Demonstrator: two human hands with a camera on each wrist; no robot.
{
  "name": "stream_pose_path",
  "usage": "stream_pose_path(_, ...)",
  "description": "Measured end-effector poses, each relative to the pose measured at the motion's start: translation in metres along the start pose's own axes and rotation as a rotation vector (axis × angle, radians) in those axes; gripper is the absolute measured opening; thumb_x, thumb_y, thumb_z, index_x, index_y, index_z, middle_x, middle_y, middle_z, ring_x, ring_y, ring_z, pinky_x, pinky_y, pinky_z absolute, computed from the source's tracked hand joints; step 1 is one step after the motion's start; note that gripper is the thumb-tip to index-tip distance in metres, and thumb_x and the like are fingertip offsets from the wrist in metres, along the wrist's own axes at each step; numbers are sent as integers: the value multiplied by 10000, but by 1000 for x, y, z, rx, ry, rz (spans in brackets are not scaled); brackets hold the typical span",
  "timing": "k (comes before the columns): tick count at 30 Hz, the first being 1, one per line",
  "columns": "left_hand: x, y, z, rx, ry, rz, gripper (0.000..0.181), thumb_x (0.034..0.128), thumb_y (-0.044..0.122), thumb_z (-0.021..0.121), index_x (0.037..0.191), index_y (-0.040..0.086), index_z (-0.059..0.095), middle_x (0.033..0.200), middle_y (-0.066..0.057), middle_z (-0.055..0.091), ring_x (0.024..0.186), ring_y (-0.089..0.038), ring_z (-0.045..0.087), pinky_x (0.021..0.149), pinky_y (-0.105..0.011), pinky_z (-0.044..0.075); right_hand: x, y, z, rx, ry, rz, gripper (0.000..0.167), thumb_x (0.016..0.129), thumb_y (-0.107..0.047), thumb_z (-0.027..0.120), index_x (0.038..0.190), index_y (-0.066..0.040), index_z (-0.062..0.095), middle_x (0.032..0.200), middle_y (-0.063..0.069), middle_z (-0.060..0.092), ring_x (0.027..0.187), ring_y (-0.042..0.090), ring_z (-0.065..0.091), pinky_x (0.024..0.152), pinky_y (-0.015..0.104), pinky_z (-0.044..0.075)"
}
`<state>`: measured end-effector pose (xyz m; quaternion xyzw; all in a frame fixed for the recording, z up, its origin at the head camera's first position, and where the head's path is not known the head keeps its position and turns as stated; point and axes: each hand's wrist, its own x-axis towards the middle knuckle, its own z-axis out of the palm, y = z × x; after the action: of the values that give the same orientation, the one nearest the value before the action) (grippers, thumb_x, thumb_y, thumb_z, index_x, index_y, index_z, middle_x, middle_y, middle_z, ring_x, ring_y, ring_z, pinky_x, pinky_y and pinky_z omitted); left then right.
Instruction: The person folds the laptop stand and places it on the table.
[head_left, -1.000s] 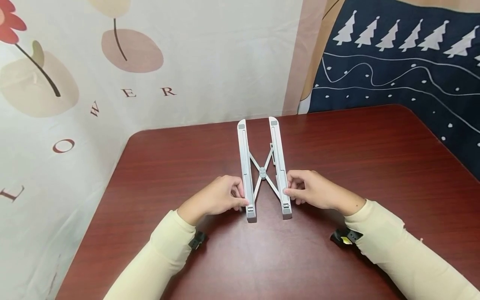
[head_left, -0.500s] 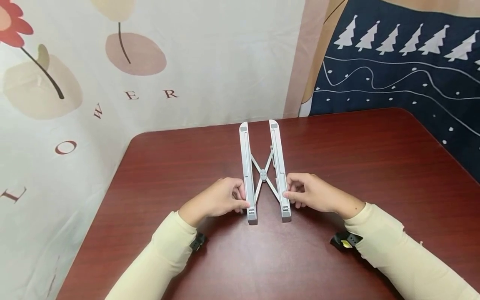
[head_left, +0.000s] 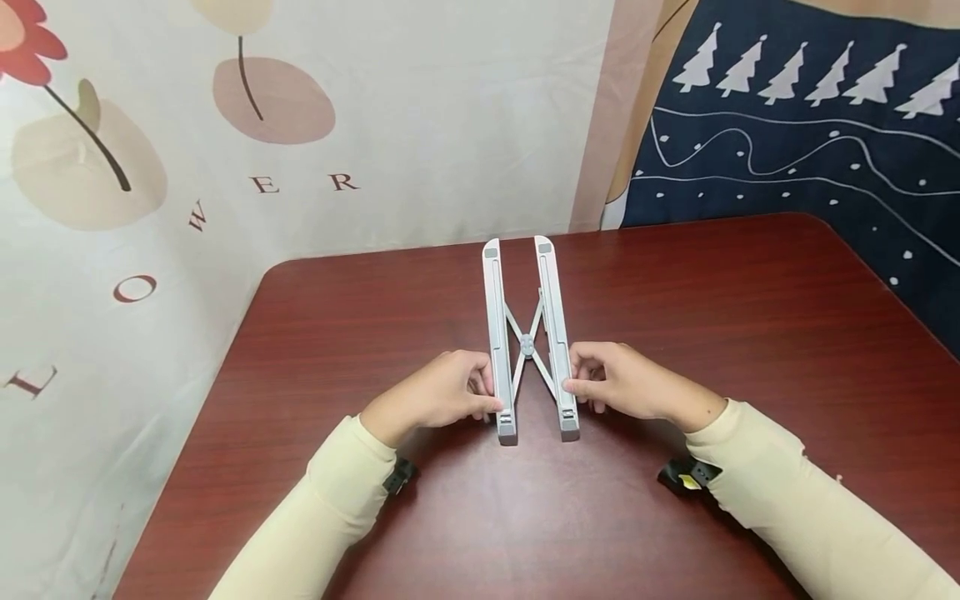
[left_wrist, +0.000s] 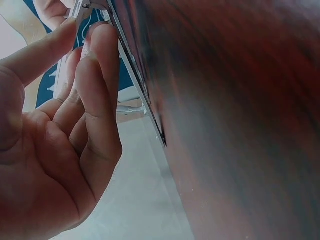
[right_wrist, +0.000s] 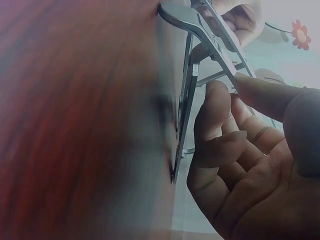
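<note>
A silver folding laptop stand (head_left: 527, 346) rests on the table in the head view, its two long rails joined by an X-shaped crosspiece. My left hand (head_left: 441, 390) pinches the near part of the left rail, thumb on top and fingers curled along the outer side. On the opposite side, my right hand (head_left: 626, 382) pinches the right rail in much the same way. The right wrist view shows the stand's rail (right_wrist: 222, 57) from the side, raised at an angle over a lower bar. In the left wrist view, much of the stand is hidden behind the fingers (left_wrist: 102, 95).
The reddish-brown wooden table (head_left: 510, 533) spreads around the stand. Behind it hang a pale cloth (head_left: 450, 108) with flower prints and letters and a dark blue cloth (head_left: 787, 150) with white trees. Black straps circle both wrists.
Both hands have come slightly closer together. The two rails of the laptop stand now lie nearer each other, and the crosspiece is narrower. The head view has shifted a little.
</note>
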<state>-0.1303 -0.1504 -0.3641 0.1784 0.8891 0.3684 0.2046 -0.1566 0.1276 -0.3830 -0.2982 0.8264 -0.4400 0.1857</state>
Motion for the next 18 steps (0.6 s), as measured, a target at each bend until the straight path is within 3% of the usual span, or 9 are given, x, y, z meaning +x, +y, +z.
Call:
stream_pose_path(8,4,4,-5,34,-11,1,208,857,156,790,839,93,593,677,-9,716,590,-169,672,551,-276,502,2,-2,-1,13,4,9,181,937,-92,687,847,-72,530,687,94,637,507,217,605,533,326,539)
stream_pose_path(18,2,4,-1,65,8,-11,215,857,174,794,826,119,588,681,19,710,620,-147,684,564,-253,460,6,-5,3,13,-44,-4,192,954,-111,667,815,-65,544,690,94,653,518,197,613,551,281,526)
